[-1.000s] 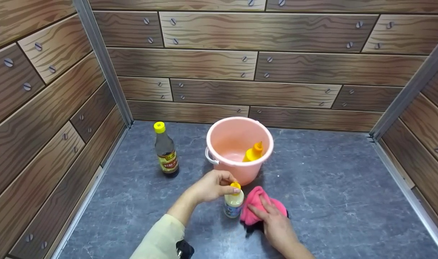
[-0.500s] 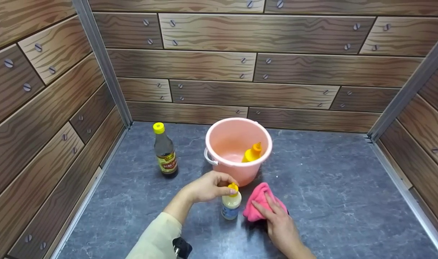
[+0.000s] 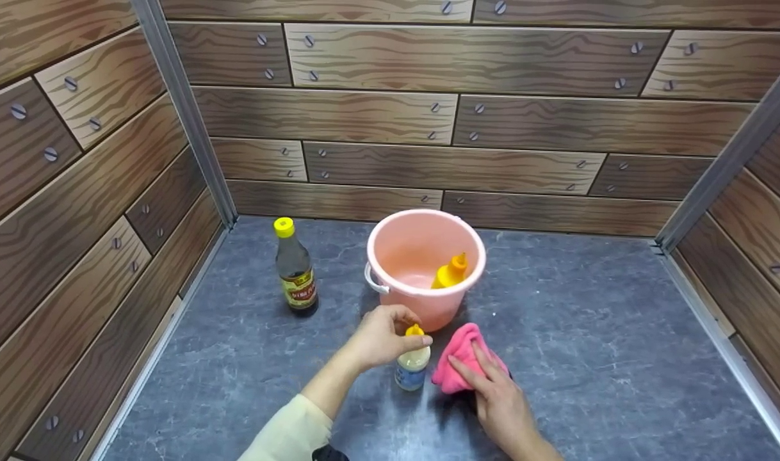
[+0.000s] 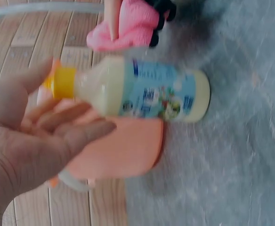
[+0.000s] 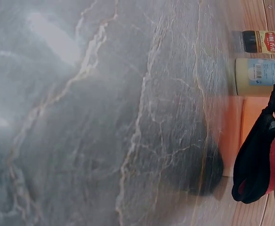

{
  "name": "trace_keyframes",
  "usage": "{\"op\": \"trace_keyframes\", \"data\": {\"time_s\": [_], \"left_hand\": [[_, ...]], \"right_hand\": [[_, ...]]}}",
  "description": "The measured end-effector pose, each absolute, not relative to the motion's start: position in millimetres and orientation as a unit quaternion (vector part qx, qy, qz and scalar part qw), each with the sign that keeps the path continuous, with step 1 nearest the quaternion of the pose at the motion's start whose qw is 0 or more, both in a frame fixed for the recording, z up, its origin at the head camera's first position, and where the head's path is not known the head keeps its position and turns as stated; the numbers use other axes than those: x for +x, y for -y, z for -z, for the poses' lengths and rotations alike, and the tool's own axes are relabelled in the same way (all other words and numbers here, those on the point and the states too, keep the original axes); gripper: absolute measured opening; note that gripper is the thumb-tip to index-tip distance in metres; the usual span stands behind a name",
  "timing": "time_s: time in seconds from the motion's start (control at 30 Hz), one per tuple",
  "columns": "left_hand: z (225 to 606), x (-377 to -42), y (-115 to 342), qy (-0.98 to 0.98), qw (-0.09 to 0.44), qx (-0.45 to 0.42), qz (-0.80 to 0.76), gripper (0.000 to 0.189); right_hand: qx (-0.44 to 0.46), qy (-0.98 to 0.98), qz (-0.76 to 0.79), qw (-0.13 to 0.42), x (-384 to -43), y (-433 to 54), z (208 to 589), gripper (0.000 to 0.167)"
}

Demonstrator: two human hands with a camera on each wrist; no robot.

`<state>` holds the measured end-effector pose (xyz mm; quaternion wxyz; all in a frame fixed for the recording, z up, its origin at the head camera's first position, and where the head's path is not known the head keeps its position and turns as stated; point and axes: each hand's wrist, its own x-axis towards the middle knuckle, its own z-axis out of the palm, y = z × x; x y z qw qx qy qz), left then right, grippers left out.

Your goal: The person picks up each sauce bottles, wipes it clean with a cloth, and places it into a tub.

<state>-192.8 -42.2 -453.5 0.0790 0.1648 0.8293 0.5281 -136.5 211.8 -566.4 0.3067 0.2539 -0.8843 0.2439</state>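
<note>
A small squeeze bottle (image 3: pixel 412 370) of cream-coloured contents stands upright, with a yellow cap (image 4: pixel 64 82) and a blue label. My left hand (image 3: pixel 385 337) is at its cap. In the left wrist view the thumb lies at the cap, while the other fingers extend loosely behind the bottle. To the right, my right hand (image 3: pixel 500 403) grips a soft pink cloth item (image 3: pixel 459 362) with its fingers spread over the top. The item's black part (image 5: pixel 255 165) hangs above the surface with a shadow below; the thumb is hidden in the head view.
Behind the squeeze bottle stands a pink bucket (image 3: pixel 399 246) with a white handle; a yellow bottle (image 3: pixel 451 274) leans inside it. A dark sauce bottle (image 3: pixel 296 272) with a yellow cap stands at left. Wood-patterned walls (image 3: pixel 377 115) enclose the grey marbled surface (image 3: pixel 608 333).
My left hand has loosened from the cap, its thumb now extended past it. The squeeze bottle shifted slightly left. My right hand has moved the pink cloth item a little away from the bottle.
</note>
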Motion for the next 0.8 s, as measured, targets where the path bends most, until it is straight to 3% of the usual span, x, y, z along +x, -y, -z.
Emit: {"op": "trace_keyframes", "data": {"time_s": [0.27, 0.8], "left_hand": [[455.7, -188.4, 33.2, -0.83, 0.041, 0.094, -0.548, 0.027], [459.6, -198.7, 44.4, -0.771, 0.118, 0.169, -0.603, 0.012]], "right_hand": [[0.259, 0.878, -0.243, 0.322, -137.5, -212.6, 567.3, 0.077], [0.289, 0.865, -0.259, 0.319, -135.9, -212.0, 564.7, 0.076]]}}
